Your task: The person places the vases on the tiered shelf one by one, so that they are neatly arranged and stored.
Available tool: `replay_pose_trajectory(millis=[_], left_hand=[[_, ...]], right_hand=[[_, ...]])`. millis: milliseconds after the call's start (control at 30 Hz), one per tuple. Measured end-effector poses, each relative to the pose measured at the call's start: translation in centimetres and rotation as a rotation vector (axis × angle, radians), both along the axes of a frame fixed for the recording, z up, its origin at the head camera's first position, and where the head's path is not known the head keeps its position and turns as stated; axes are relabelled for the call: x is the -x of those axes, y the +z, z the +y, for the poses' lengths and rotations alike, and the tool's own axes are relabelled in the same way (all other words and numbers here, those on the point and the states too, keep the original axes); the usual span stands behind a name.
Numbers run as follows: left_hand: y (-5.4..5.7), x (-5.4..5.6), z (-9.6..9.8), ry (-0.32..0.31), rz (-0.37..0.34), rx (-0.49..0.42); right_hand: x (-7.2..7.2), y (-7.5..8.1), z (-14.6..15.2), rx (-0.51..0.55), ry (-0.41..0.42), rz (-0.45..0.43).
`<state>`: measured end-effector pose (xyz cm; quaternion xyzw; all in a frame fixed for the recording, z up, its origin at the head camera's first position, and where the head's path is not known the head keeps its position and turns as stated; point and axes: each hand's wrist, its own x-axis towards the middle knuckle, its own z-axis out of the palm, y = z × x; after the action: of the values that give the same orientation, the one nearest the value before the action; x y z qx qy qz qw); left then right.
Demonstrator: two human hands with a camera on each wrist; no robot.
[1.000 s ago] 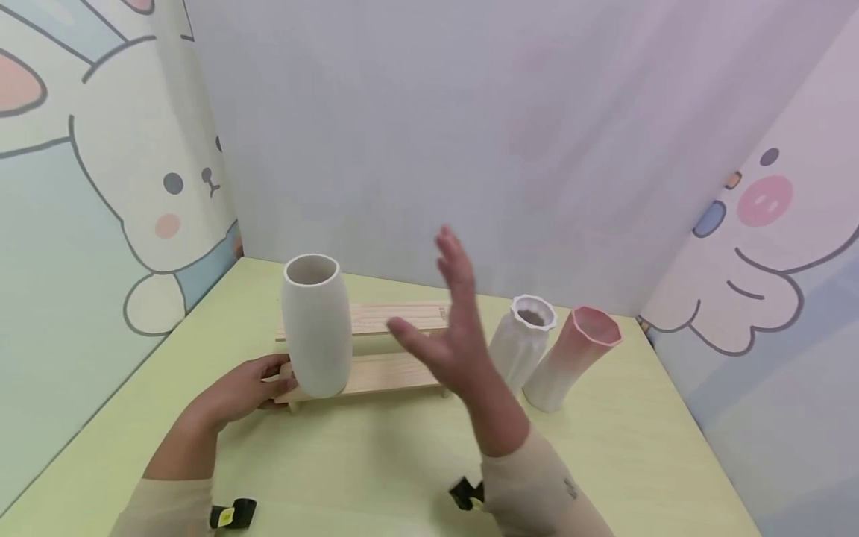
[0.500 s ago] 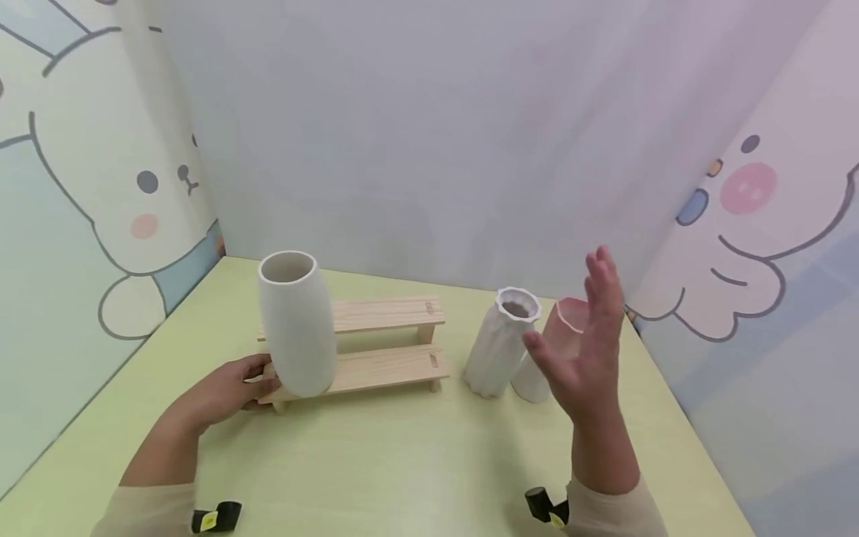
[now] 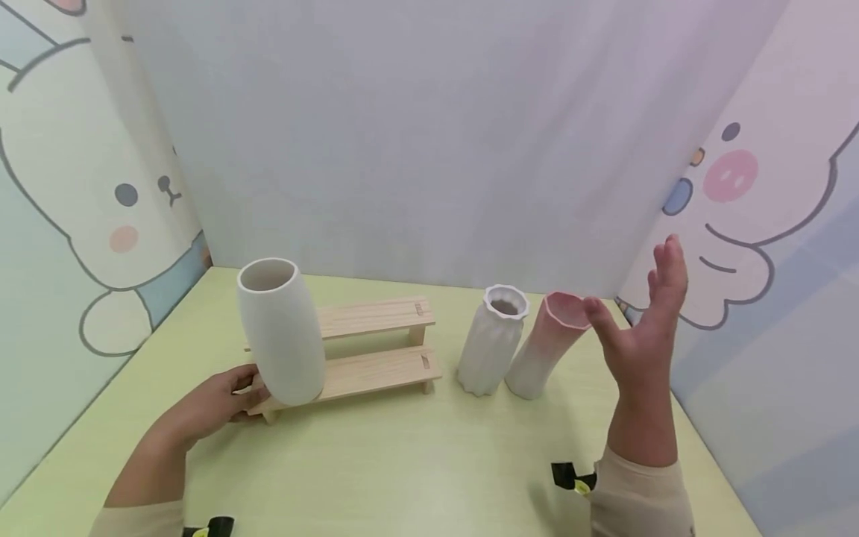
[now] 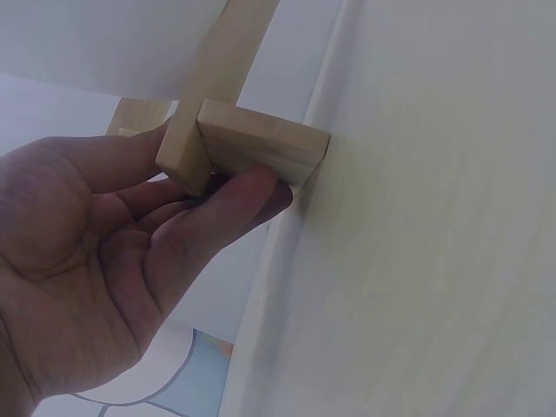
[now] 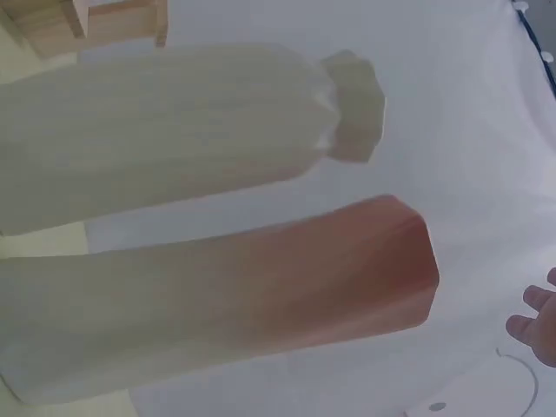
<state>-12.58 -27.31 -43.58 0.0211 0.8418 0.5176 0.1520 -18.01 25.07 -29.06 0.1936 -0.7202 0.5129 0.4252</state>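
My left hand (image 3: 218, 403) grips the left end of the lower step of a two-step wooden shelf stand (image 3: 382, 369). In the left wrist view, the thumb and fingers of that hand (image 4: 130, 234) curl about the step's end and its leg (image 4: 261, 139). A tall plain white vase (image 3: 285, 335) stands upright on the step's left part. My right hand (image 3: 640, 335), fingers spread and holding nothing, is raised just right of a pink-and-white vase (image 3: 543, 347). Beside that one is a ribbed white vase (image 3: 493, 343) with a scalloped rim. Both also fill the right wrist view.
Everything stands on a pale yellow-green table (image 3: 403, 462). A light grey curtain (image 3: 436, 149) closes off the back. Side panels carry a cartoon rabbit (image 3: 94, 201) on the left and a cartoon pig (image 3: 731, 224) on the right.
My right hand has moved from in front of the stand out to the right, past the two vases. My left hand keeps its grip; the head view has shifted slightly.
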Motion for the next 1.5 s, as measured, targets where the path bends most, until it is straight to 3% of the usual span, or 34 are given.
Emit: replay_pose_trajectory(millis=[167,367,567,767,900,1067,1233,1333,1500], left_hand=[[0.0,0.0,0.2,-0.002,-0.005,0.000],[0.0,0.1,0.2,-0.001,-0.009,0.005],[0.4,0.2,0.2,-0.001,-0.003,0.017],[0.5,0.3,0.2,-0.002,-0.009,0.006],[0.4,0.2,0.2,-0.006,-0.008,0.007],[0.3,0.1,0.2,-0.012,-0.006,0.014],[0.1,0.2,0.2,-0.011,-0.003,0.019],[0.1,0.2,0.1,-0.007,-0.002,0.028],[0.1,0.1,0.0,-0.005,0.001,0.030]], right_hand=[[2.4,-1.9,2.2,0.086,0.066,-0.147],[5.4,-4.7,3.7,0.096,0.124,-0.259],[7.5,-6.6,3.7,0.341,0.409,-0.246],[8.8,-8.4,4.1,0.462,0.627,-0.236],[9.2,-9.3,4.0,0.480,0.751,-0.230],[9.3,-10.1,3.8,0.453,0.872,-0.285],[9.5,-10.8,3.8,0.388,0.914,-0.355],[9.6,-11.2,3.7,0.386,0.880,-0.390],[9.8,-11.5,3.1,0.478,0.788,-0.464]])
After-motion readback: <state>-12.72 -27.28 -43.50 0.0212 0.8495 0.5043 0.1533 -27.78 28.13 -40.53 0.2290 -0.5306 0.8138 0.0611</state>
